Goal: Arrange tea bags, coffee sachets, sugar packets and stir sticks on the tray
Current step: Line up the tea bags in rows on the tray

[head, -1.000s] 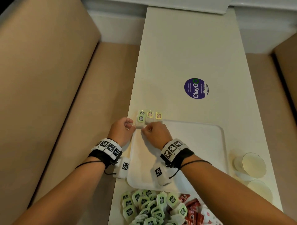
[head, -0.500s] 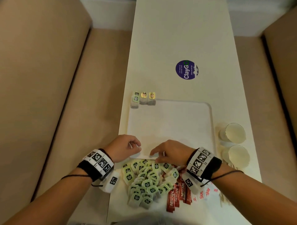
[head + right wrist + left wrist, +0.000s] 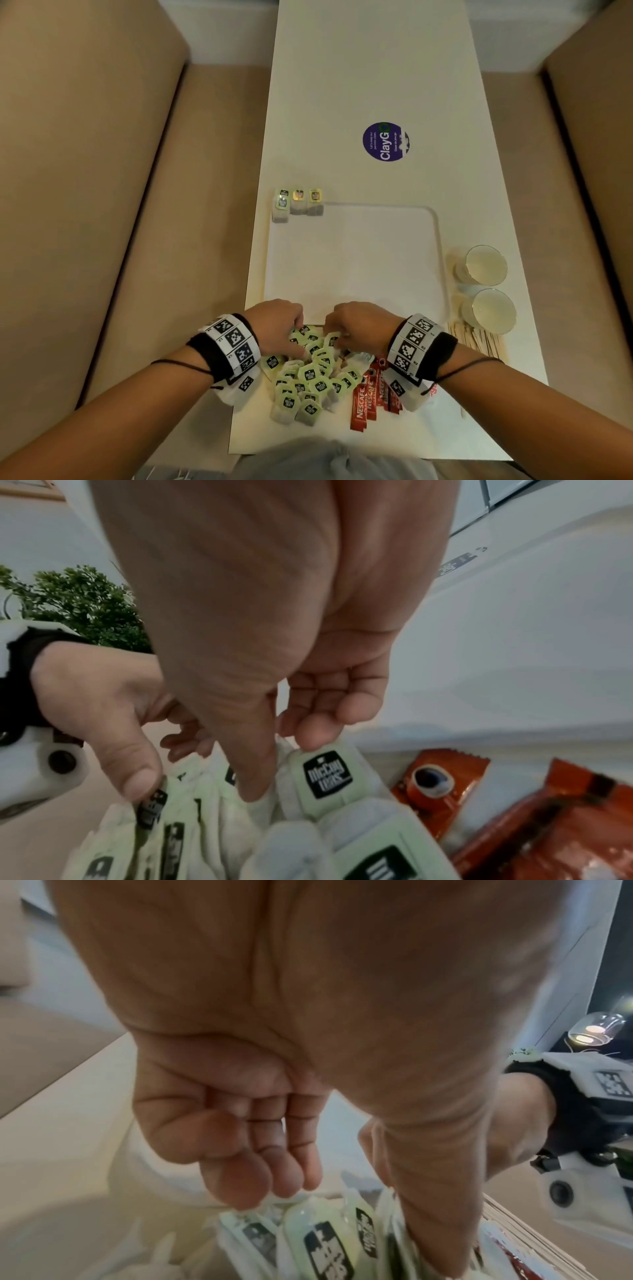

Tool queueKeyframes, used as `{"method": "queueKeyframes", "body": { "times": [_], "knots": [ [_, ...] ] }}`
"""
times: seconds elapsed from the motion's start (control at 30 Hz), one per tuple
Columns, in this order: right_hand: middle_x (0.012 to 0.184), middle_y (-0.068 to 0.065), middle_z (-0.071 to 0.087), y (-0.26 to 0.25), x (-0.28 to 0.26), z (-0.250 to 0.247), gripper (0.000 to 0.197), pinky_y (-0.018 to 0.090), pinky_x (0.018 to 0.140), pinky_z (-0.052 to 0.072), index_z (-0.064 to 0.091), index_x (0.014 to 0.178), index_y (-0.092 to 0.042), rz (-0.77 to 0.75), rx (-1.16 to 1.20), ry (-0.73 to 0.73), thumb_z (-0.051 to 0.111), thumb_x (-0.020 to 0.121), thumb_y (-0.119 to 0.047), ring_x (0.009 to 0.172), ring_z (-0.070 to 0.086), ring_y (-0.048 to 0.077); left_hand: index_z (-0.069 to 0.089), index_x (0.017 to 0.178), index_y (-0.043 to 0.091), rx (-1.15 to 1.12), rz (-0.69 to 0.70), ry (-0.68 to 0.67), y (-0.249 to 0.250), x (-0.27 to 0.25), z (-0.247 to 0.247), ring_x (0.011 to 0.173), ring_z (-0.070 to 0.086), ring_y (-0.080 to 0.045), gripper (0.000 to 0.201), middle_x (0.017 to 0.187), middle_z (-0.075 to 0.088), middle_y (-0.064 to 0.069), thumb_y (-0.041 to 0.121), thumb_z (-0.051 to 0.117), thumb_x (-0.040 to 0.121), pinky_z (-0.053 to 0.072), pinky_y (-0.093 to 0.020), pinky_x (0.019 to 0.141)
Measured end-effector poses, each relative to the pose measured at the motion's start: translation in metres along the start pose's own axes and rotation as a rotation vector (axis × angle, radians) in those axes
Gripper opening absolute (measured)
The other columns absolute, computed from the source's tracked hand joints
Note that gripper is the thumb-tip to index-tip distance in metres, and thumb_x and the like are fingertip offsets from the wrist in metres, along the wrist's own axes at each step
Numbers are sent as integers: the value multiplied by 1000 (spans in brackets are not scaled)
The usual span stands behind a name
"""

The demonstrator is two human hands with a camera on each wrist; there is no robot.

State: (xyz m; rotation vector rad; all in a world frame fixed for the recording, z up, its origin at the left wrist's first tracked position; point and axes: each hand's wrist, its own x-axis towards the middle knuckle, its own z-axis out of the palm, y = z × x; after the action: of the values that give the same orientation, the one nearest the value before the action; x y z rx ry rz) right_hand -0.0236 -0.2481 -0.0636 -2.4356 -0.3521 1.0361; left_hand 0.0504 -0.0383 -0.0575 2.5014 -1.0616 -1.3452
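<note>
A white tray (image 3: 356,260) lies in the middle of the table, with three tea bags (image 3: 297,204) in a row at its far left corner. A pile of green-tagged tea bags (image 3: 308,380) lies near the table's front edge. My left hand (image 3: 297,337) is in the pile, its thumb (image 3: 435,1231) and curled fingers pinching a tea bag (image 3: 325,1245). My right hand (image 3: 337,334) pinches a tea bag (image 3: 325,775) between thumb and fingertips (image 3: 315,737). Red coffee sachets (image 3: 368,397) lie right of the pile. Stir sticks (image 3: 476,339) lie further right.
Two paper cups (image 3: 484,265) (image 3: 493,310) stand right of the tray. A purple round sticker (image 3: 385,141) marks the far table top. White packets with red print (image 3: 433,389) peek out under my right wrist. Beige benches run along both sides of the table.
Both hands have come back from the tea bags at the tray's far corner to the pile at the front edge and now have their fingers in it.
</note>
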Motion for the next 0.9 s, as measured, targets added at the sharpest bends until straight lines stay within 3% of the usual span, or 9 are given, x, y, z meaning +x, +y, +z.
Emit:
{"method": "queueKeyframes", "body": {
  "times": [0.13, 0.27, 0.5, 0.67, 0.8, 0.9],
  "knots": [
    [113, -3, 56, 1, -11, -7, 28, 35, 84, 51, 69, 120, -24, -33, 24, -5, 66, 93, -31, 95, 61, 19, 65, 101, 19, -57, 22, -17, 4, 0, 0, 73, 54, -11, 34, 81, 55, 12, 46, 74, 81, 43, -25, 63],
    [112, -6, 56, 2, -19, -15, 25, 31, 80, 48, 70, 115, -26, -61, 37, 18, 66, 90, -31, 92, 59, 15, 69, 86, 22, -147, 49, -32, 5, -2, -1, 72, 61, -7, 10, 78, 64, 11, 30, 73, 82, 50, -21, 66],
    [110, -9, 59, 0, -31, -27, 23, 15, 65, 33, 69, 114, -25, -108, 58, 81, 64, 93, -34, 72, 48, -4, 71, 82, 22, -280, 99, -21, 8, -5, -12, 61, 53, -1, 5, 71, 62, 13, 23, 71, 78, 47, -18, 62],
    [102, -14, 56, 1, -37, -29, 22, 15, 68, 35, 67, 110, -25, -110, 79, 143, 63, 93, -38, 87, 54, 5, 70, 79, 23, -419, 120, -13, 11, -7, -23, 62, 55, -3, 6, 70, 63, 12, 20, 75, 79, 49, -24, 66],
    [103, -13, 61, 1, -38, -28, 22, 25, 78, 40, 67, 109, -25, -100, 95, 143, 63, 92, -39, 94, 52, 7, 69, 77, 23, -488, 127, -5, 7, -8, -27, 66, 57, -8, 8, 72, 66, 4, 19, 76, 79, 53, -34, 71],
    [108, -10, 67, 0, -41, -27, 20, 25, 80, 43, 65, 107, -27, -72, 166, 135, 62, 91, -39, 94, 56, 5, 69, 77, 18, -526, 137, 30, 8, -10, -29, 70, 58, -10, 5, 77, 68, -5, 16, 72, 81, 51, -29, 71]
  ]
}}
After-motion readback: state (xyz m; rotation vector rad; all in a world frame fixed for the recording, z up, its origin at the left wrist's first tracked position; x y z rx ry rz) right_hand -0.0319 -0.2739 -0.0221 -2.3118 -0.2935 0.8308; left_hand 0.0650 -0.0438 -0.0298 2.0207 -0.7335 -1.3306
